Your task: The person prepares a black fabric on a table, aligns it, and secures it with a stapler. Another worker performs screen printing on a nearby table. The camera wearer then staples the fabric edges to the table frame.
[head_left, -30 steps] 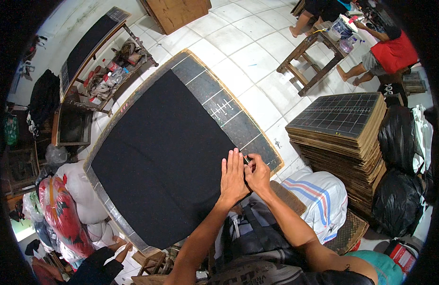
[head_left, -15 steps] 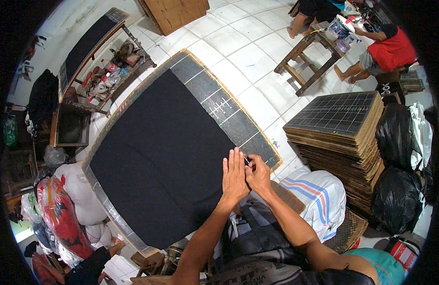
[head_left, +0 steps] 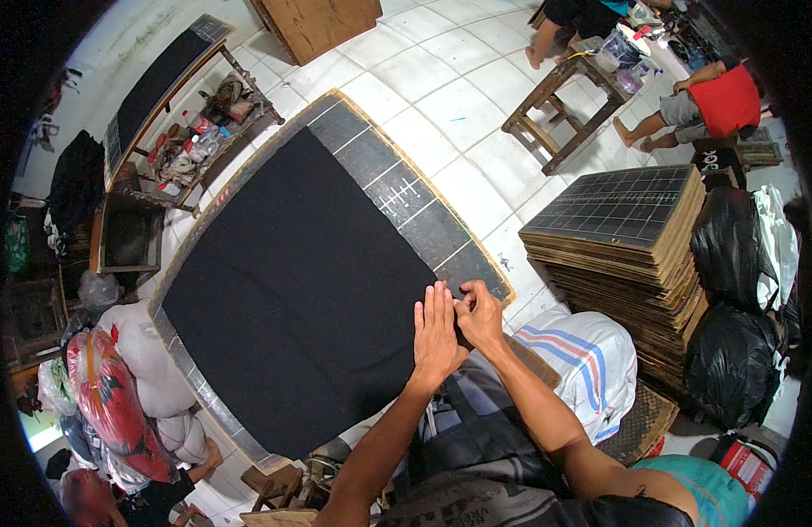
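Note:
A black cloth (head_left: 292,290) lies spread over a dark board (head_left: 340,127) with a worn, pale edge and white ruled lines. My left hand (head_left: 438,329) rests flat on the cloth's near right corner, palm down, fingers straight and close together. Right beside it, at the cloth's right edge, my right hand (head_left: 481,318) is closed, with thumb and forefinger bent together. What it holds, if anything, is hidden by the fingers.
A tall stack of lined boards (head_left: 612,206) stands right, beside black plastic bags (head_left: 731,241). A white striped sack (head_left: 590,351) sits near my right arm. Wrapped bundles (head_left: 125,386) lie left. A wooden stool (head_left: 564,110) and a co-worker in red (head_left: 726,101) are farther off.
My right hand has shifted slightly right, and its fingers have curled more. My left hand remains flat on the cloth. The co-worker in red has leaned; another person at lower left shows more.

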Demonstrator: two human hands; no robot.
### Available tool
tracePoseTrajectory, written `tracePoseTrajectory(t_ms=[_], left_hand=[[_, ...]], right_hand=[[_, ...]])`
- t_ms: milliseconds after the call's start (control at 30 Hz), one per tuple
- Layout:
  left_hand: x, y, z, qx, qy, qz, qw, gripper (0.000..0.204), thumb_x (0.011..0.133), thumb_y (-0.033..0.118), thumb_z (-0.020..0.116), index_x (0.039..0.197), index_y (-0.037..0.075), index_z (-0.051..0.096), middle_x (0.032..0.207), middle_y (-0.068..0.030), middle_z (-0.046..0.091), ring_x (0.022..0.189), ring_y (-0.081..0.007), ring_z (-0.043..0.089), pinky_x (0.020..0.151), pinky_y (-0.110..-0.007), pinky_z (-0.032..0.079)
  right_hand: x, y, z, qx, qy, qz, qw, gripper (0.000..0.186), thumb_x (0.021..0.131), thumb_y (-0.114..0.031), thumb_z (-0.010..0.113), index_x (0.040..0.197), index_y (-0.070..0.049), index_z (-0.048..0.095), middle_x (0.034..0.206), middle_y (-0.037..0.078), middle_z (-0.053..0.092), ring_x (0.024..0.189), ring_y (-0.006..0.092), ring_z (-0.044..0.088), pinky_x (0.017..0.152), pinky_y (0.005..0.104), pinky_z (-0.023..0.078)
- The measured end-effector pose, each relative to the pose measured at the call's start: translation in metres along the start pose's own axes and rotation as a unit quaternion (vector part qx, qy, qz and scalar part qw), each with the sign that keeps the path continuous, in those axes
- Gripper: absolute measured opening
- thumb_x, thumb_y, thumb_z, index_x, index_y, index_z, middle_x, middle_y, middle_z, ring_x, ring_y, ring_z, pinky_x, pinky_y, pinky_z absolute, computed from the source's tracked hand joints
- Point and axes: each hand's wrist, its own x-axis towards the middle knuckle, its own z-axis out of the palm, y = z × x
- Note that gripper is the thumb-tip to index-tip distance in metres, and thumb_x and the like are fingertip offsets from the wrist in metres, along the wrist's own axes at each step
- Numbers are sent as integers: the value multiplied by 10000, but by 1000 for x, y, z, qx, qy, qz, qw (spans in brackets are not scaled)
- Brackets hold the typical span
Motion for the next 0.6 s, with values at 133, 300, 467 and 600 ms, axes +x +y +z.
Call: tracePoseTrajectory(t_ms=[133, 300, 467, 600], left_hand=[[-15, 5, -1, -31, -29, -9, 999, 1029, 831, 477, 706, 1548, -82, 222, 1655, -238, 132, 1552, -360, 80, 1232, -542, 92], [-24, 6, 3, -9, -29, -17, 999, 998, 876, 553, 653, 1555, -48, 236, 1661, -194, 158, 1552, -333, 103, 1228, -556, 96], [-30, 8, 10, 19, -31, 1, 999, 931, 889, 527, 634, 1550, -27, 283, 1650, -199, 192, 1543, -334, 139, 1231, -552, 105], [-44, 24, 15, 14, -135, 29, 990, 850, 882, 488, 645, 1531, 19, 360, 1610, -215, 278, 1520, -351, 198, 1229, -570, 115]], right_hand=[[4, 2, -18, 7, -3, 23, 1000, 271, 797, -39, 745, 1038, 17, 635, 669, 99, 619, 594, 207, 608, 585, 347, 496], [17, 20, -49, 43, 62, 67, 995, 254, 848, -60, 735, 1076, 12, 648, 704, 18, 590, 647, 92, 550, 608, 262, 472], [30, -2, -33, -42, 127, -147, 980, 211, 860, -54, 684, 1056, 16, 656, 1010, 157, 675, 831, 300, 668, 754, 385, 539], [47, -68, 52, -141, -97, -298, 939, 686, 940, -395, 632, 1442, 36, 450, 1554, 235, 374, 1474, 360, 318, 1203, 523, 248]])
